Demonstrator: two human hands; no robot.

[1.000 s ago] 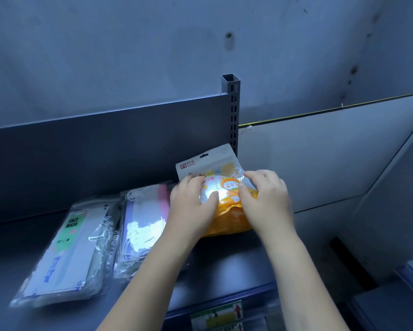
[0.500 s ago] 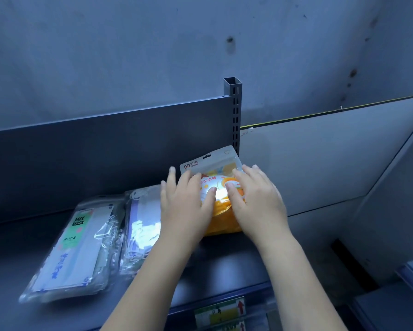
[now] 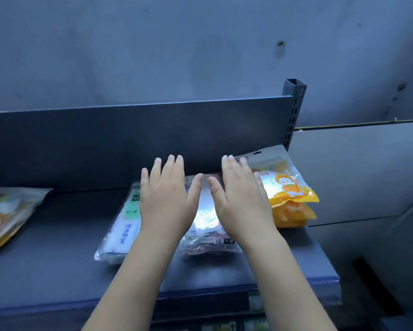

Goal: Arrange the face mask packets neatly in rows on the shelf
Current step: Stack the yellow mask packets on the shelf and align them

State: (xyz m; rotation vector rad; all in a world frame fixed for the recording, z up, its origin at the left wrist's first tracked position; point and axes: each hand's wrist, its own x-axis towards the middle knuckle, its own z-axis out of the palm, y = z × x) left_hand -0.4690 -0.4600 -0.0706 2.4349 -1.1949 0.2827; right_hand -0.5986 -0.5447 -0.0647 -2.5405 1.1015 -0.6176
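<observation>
Three mask packets lie side by side on the dark shelf [image 3: 57, 271]. The orange cartoon packet [image 3: 291, 194] sits at the right end against the upright post. A clear packet [image 3: 208, 225] lies in the middle, and a clear "FACE MASK" packet [image 3: 122, 228] is to its left. My left hand [image 3: 167, 199] and my right hand [image 3: 241, 199] hover flat, fingers spread, over the middle packet, holding nothing; I cannot tell whether they touch it. A further orange packet [image 3: 2, 216] lies apart at the far left edge.
A dark back panel [image 3: 105, 144] closes the shelf behind the packets. A slotted metal post [image 3: 294, 111] marks the shelf's right end. Bare shelf surface stretches between the far-left packet and the group. Price labels [image 3: 255, 303] sit on the front lip.
Both hands have let go of the orange packet and shifted left over the middle packet, fingers opened flat. The view has swung left, revealing another orange packet at the far left.
</observation>
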